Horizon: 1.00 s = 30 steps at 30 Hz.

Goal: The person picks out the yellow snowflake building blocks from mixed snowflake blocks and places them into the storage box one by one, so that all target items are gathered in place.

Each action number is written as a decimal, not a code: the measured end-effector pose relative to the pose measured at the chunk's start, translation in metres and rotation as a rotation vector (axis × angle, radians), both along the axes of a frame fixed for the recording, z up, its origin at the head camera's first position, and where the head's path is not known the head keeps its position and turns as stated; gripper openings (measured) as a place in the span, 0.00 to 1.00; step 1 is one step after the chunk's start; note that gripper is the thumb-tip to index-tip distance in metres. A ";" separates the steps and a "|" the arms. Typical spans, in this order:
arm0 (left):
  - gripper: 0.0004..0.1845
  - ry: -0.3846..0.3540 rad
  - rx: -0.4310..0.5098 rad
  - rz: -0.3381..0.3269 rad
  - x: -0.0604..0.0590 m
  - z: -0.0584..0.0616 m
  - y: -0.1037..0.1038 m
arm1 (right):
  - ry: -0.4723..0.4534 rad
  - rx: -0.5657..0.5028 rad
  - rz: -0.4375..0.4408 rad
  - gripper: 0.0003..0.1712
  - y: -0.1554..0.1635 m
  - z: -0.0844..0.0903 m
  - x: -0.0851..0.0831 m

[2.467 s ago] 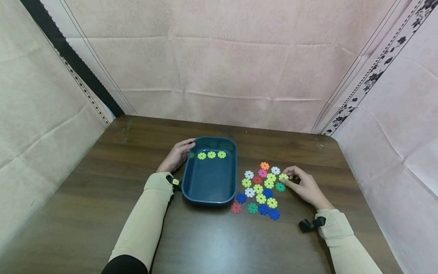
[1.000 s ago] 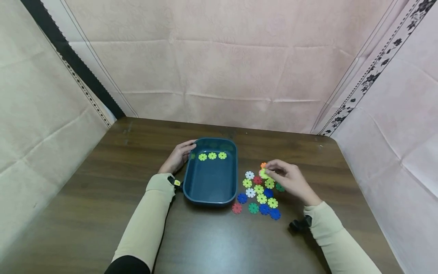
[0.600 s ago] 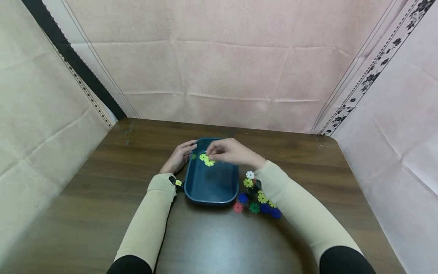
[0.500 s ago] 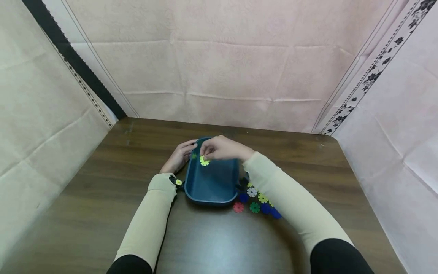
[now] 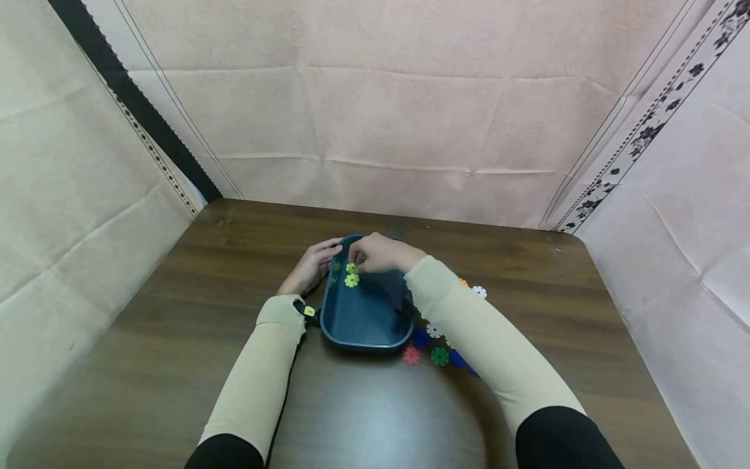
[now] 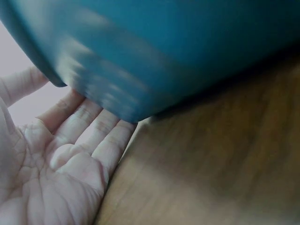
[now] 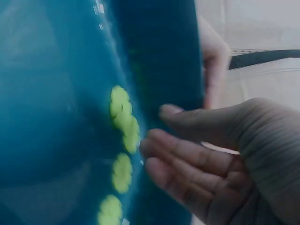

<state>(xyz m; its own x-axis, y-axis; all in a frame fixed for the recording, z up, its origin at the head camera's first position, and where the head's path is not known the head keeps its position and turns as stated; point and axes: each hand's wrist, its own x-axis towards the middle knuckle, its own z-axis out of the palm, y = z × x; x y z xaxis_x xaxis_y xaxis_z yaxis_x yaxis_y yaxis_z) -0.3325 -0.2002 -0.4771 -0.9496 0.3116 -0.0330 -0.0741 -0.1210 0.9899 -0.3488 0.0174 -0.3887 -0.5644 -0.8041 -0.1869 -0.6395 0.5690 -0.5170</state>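
Observation:
Far end of the blue tray [image 5: 366, 326]: my left hand [image 5: 308, 268] holds its left corner. The left wrist view shows the fingers laid along the outer wall and the thumb at the rim. My right hand [image 5: 382, 254] is over the tray's far left part. In the right wrist view its thumb and fingers [image 7: 176, 176] stand apart beside the inner wall, nothing between them. Several yellow-green notched plastic discs [image 7: 122, 172] lie in a row by that wall, two overlapping. From the head, the right hand hides part of this row, leaving one disc [image 5: 351, 280] plainly visible.
Right of the tray, loose discs lie on the wooden table [image 5: 269, 397], among them a red disc [image 5: 411, 355], a green disc [image 5: 439, 356] and a white disc [image 5: 479, 291]. The right sleeve [image 5: 469, 319] covers many of them. Pale cloth hangs behind the table.
My right hand took a yellow-green disc from the right of the pile, carried it left into the tray and let it go beside the row. My left hand stayed at the tray's corner.

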 end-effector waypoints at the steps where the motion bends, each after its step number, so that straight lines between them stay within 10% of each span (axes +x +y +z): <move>1: 0.24 -0.002 0.005 0.005 -0.001 -0.002 0.000 | 0.025 -0.032 -0.007 0.14 0.005 0.002 0.001; 7: 0.25 0.007 0.009 0.027 -0.003 -0.008 0.002 | 0.108 -0.271 -0.065 0.10 0.056 0.007 0.022; 13: 0.25 0.021 -0.003 0.027 -0.003 -0.008 0.003 | 0.087 -0.487 -0.248 0.11 0.125 -0.025 0.052; 25: 0.25 0.023 0.008 0.026 -0.004 -0.006 0.001 | 0.062 -0.682 -0.672 0.13 0.234 -0.085 0.080; 30: 0.25 0.025 -0.004 0.022 -0.003 -0.006 0.001 | 0.180 -0.607 -0.768 0.11 0.256 -0.109 0.087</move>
<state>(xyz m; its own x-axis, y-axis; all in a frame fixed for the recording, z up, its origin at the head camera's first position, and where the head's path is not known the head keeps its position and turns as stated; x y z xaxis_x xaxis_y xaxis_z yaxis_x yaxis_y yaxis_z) -0.3351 -0.1994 -0.4832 -0.9567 0.2908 -0.0106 -0.0469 -0.1182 0.9919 -0.2616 0.2730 -0.4975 -0.9514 -0.1393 0.2748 -0.3059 0.5330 -0.7889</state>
